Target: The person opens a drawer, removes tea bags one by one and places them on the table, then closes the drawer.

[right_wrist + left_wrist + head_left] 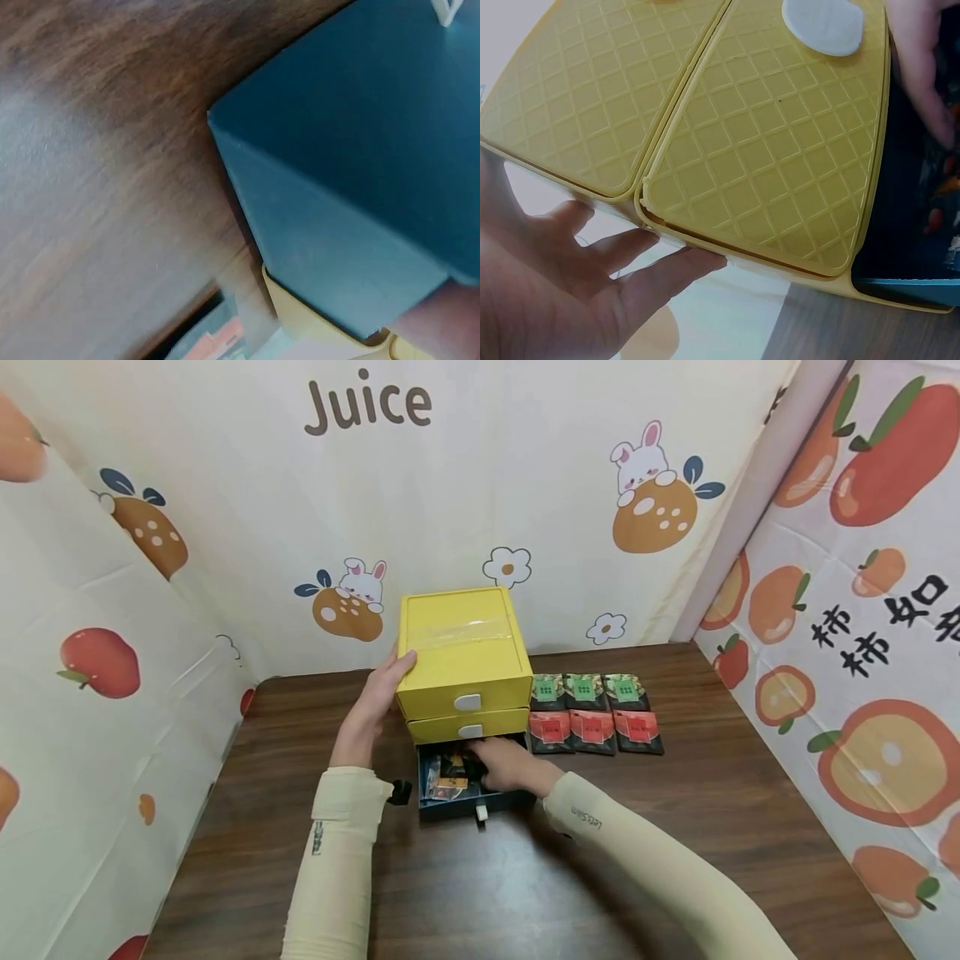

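A yellow drawer unit [465, 652] stands against the back wall, its two upper yellow drawers closed. The dark blue bottom drawer [450, 810] is pulled out, with small packets [452, 783] inside. My left hand [377, 693] rests against the unit's left side, thumb near the top edge; in the left wrist view its extended fingers [671, 277] touch the side wall. My right hand [513, 766] reaches into the open drawer from the right. Its fingertips are among dark contents, so whether they grip anything is hidden. In the right wrist view the drawer [337, 210] covers most of that hand.
Right of the unit, three green-labelled packets [583, 692] lie in a row behind three red-labelled packets [592, 731] on the brown wooden table [712, 810]. Fruit-printed cloth walls [570, 485] enclose the back and both sides.
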Motion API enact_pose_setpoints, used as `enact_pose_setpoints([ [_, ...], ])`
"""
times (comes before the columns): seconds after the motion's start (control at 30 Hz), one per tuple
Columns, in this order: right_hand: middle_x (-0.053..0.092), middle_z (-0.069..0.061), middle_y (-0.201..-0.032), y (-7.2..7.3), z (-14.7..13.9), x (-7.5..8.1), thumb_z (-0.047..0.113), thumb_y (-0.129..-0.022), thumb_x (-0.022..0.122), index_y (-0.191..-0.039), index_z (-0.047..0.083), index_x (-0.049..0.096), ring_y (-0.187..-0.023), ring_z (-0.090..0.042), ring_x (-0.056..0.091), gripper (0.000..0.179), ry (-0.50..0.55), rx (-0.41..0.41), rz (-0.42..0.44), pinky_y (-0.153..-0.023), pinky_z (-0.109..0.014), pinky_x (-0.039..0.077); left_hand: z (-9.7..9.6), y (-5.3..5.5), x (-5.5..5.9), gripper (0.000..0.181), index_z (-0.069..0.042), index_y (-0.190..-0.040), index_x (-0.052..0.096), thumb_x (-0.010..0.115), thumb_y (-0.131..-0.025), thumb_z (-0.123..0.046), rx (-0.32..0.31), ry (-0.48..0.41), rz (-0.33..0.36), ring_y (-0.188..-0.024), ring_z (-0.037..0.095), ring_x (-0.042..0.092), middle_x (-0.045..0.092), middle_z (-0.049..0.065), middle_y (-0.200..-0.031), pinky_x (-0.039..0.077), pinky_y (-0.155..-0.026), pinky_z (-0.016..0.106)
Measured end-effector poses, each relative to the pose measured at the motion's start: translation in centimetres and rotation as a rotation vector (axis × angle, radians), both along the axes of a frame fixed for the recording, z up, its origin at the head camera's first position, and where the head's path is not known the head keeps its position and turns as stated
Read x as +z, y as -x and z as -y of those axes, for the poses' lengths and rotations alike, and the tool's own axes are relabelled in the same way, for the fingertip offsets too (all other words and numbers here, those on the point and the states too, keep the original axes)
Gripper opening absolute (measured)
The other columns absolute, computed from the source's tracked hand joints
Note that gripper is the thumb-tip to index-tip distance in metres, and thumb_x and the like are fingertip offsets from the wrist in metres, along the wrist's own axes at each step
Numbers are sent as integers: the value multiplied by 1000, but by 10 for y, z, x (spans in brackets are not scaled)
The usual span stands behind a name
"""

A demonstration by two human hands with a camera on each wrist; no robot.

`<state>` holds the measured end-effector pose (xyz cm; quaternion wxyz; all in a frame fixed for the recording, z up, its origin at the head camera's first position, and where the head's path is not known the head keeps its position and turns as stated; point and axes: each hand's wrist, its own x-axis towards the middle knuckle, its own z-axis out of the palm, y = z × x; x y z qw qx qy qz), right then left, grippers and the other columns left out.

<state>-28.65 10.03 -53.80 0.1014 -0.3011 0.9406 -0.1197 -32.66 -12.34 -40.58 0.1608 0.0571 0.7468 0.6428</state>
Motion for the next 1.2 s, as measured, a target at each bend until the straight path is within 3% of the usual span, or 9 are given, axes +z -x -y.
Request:
enact_pose_setpoints([
  [0.23, 59, -8, -123, -1, -5, 2, 18, -93, 62, -139, 6, 47, -106, -19, 58, 50, -20, 26, 89, -89, -38, 48, 0, 15, -23, 62, -52, -150, 16, 45, -97, -58, 10, -17, -1, -79, 24, 59, 51, 26, -116, 49, -76, 40],
  [0.43, 65, -6, -107, 0, -5, -3, 9, -96, 54, -132, 10, 54, -89, -18, 63, 35, -24, 90, -99, -78, -37, 52, -2, 15, -25, 62, -54, -149, 18, 46, -95, -61, 14, -47, 3, -80, 25, 60, 52, 26, -114, 51, -73, 42],
  [0.5, 67, -4, -109, 0, -5, -3, 5, -97, 51, -131, 13, 58, -90, -17, 64, 36, 14, 102, -123, -78, -36, 52, -3, 14, -24, 62, -53, -150, 17, 46, -95, -61, 13, -53, 1, -82, 25, 59, 51, 25, -118, 51, -74, 43],
  [0.67, 64, 1, -123, -3, -8, 2, 5, -101, 45, -131, 17, 61, -104, -15, 62, 37, 109, 114, -69, -85, -33, 51, -3, 14, -23, 64, -52, -150, 17, 48, -95, -61, 16, -50, 3, -82, 25, 59, 51, 24, -119, 50, -75, 43],
  [0.83, 63, 1, -125, -11, -12, 20, 4, -102, 45, -130, 15, 62, -112, -14, 59, 35, 180, 124, 1, -92, -33, 47, -1, 14, -24, 63, -52, -150, 19, 48, -94, -61, 32, -26, -11, -78, 23, 58, 53, 22, -112, 50, -74, 40],
  [0.9, 63, -1, -125, -15, -16, 28, 2, -101, 45, -129, 13, 62, -108, -14, 60, 35, 205, 131, 28, -93, -33, 47, 0, 14, -24, 62, -52, -150, 20, 47, -95, -61, 30, -19, -18, -77, 23, 58, 53, 22, -108, 50, -73, 39],
  [1.0, 63, -3, -124, -22, -23, 38, -1, -100, 44, -130, 12, 61, -86, -13, 60, 37, 240, 139, 61, -84, -29, 48, 1, 15, -25, 60, -51, -150, 19, 45, -97, -59, 20, -17, -19, -76, 22, 58, 53, 21, -105, 50, -72, 39],
  [1.1, 63, -5, -124, -30, -33, 47, -3, -99, 43, -131, 12, 60, -63, -10, 46, 39, 270, 137, 93, -73, -28, 45, 1, 14, -20, 60, -48, -152, 16, 44, -99, -54, 7, -21, -10, -75, 22, 59, 54, 21, -103, 50, -71, 38],
  [1.2, 63, -4, -123, -39, -45, 55, -4, -99, 43, -133, 12, 59, -55, -8, 34, 42, 302, 119, 137, -68, -28, 42, -1, 7, -10, 61, -41, -155, 13, 41, -101, -48, -1, -11, -4, -73, 21, 58, 54, 22, -101, 50, -71, 37],
])
